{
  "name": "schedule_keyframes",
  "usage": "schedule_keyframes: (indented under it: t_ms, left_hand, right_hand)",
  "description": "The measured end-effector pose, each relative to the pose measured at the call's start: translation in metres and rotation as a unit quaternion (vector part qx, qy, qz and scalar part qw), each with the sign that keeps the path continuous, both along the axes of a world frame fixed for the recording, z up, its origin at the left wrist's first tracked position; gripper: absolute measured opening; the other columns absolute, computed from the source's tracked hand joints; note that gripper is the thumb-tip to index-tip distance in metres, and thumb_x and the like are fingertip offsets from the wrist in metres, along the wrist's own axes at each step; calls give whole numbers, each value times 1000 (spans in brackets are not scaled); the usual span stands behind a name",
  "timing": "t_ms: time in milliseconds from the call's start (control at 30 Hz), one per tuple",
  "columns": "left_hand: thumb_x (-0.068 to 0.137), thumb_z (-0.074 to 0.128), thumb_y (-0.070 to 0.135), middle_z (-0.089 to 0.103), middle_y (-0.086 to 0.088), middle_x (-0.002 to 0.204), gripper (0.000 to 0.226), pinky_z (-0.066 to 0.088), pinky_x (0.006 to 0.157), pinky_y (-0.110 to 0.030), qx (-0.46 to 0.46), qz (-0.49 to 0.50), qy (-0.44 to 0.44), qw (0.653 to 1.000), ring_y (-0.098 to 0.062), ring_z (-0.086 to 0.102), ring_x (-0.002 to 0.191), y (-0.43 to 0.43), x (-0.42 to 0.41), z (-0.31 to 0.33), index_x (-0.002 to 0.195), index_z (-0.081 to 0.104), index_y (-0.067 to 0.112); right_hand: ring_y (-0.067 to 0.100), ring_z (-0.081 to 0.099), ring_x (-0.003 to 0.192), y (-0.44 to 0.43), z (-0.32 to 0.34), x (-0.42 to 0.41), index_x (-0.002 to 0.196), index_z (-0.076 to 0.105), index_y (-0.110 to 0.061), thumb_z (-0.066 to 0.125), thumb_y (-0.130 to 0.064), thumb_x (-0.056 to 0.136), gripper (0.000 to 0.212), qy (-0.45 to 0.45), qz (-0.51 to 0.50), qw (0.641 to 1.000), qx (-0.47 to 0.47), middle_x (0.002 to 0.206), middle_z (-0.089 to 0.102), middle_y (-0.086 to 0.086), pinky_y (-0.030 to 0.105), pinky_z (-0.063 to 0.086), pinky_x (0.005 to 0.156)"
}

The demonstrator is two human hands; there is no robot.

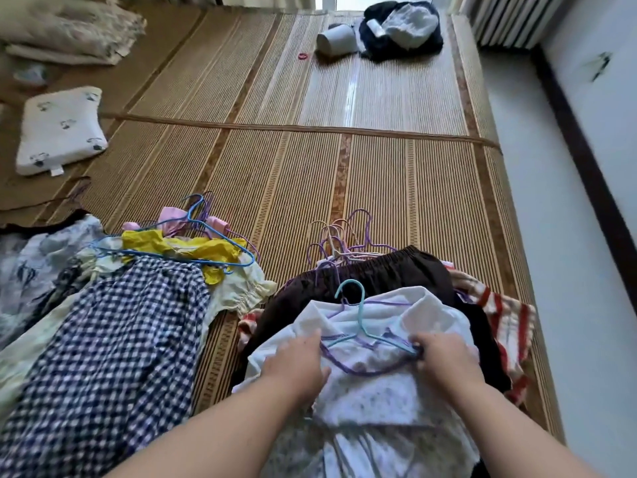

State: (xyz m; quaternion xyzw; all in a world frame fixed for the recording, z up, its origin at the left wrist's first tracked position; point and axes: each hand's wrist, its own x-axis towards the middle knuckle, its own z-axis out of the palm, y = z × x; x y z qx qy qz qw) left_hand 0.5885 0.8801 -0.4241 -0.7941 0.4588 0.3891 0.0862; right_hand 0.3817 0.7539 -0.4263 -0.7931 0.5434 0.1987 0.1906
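Striped mat underneath, laundry in two heaps. Topmost in the near heap, over a brown garment, a white shirt: collar away, hem toward the body, length running near to far. Inside its neck a teal hanger and a purple hanger, hooks pointing away, bars lying left to right (right ends a little nearer). Left hand curled into the cloth at the shirt's left shoulder. Right hand closed round the hangers' right ends, fingers tucked under. Looks like stripping hangers out before folding: barely begun on this shirt, neither hanger out yet. Some likely done already, judging by the bare hangers bunched beyond the brown garment; plenty left, with a checked dress and more on hangers at the left
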Motion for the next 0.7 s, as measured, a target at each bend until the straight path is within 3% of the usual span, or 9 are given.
schedule_keyframes:
  t_ms: [100, 167, 300, 433, 500, 567, 600, 700]
  left_hand:
    - [94, 42, 39, 43, -10, 141, 55, 37, 104, -47, -6, 8, 30, 1000, -32, 43, 126, 1, 2, 12, 145, 25, 28]
    - [95, 38, 36, 52, -9, 131, 36, 40, 99, -45, -20, -1, 39, 999, -32, 49, 119, 5, 5, 29, 130, 43, 26]
    - [98, 39, 35, 60, -12, 112, 24, 44, 84, -38, -86, -10, 47, 995, -32, 54, 105, 12, 14, 82, 101, 55, 18]
    - [97, 45, 31, 61, -9, 105, 19, 42, 78, -36, -161, 14, 57, 985, -29, 56, 99, 23, 32, 146, 100, 59, 19]
    - [96, 48, 27, 62, -6, 101, 16, 41, 76, -34, -204, 38, 62, 976, -27, 56, 96, 31, 43, 177, 98, 60, 17]
    - [95, 50, 24, 62, -4, 95, 13, 37, 70, -32, -240, 60, 63, 967, -25, 56, 94, 44, 52, 204, 93, 61, 17]
    - [95, 50, 24, 62, -3, 93, 13, 35, 68, -32, -252, 64, 60, 964, -24, 57, 92, 50, 55, 214, 91, 61, 18]
    - [95, 49, 24, 62, 1, 87, 15, 33, 64, -31, -271, 102, 44, 956, -21, 57, 85, 79, 61, 245, 82, 57, 26]
  right_hand:
    - [26, 58, 93, 8, 21, -6, 82, 66, -23, 59, -23, 80, 7, -111, -2, 994, 23, 89, 65, 3, 29, 40, 70]
    - [21, 59, 81, 13, 46, -9, 72, 64, -24, 64, -22, 81, 9, -176, -16, 983, 55, 75, 62, -1, 29, 39, 65]
    - [17, 64, 76, 19, 108, -9, 74, 70, -24, 69, -16, 78, 9, -237, -42, 970, 32, 72, 69, -2, 28, 45, 68]
    - [14, 66, 89, 22, 174, 0, 97, 69, -31, 74, -26, 75, 23, -239, -43, 970, 21, 88, 74, -5, 29, 50, 82]
    - [11, 64, 84, 23, 204, 6, 95, 71, -31, 74, -30, 75, 20, -224, -9, 974, 6, 84, 72, -5, 23, 46, 73]
    - [8, 59, 69, 26, 227, 14, 78, 70, -28, 72, -29, 78, 2, -232, 24, 972, 5, 68, 67, -6, 14, 39, 57]
    - [8, 56, 63, 29, 235, 18, 72, 67, -28, 70, -29, 81, 10, -237, 35, 971, 10, 63, 63, -6, 14, 36, 52]
    - [11, 54, 66, 40, 264, 36, 80, 67, -24, 68, -28, 84, 5, -257, 74, 963, 17, 70, 63, -6, 17, 35, 53]
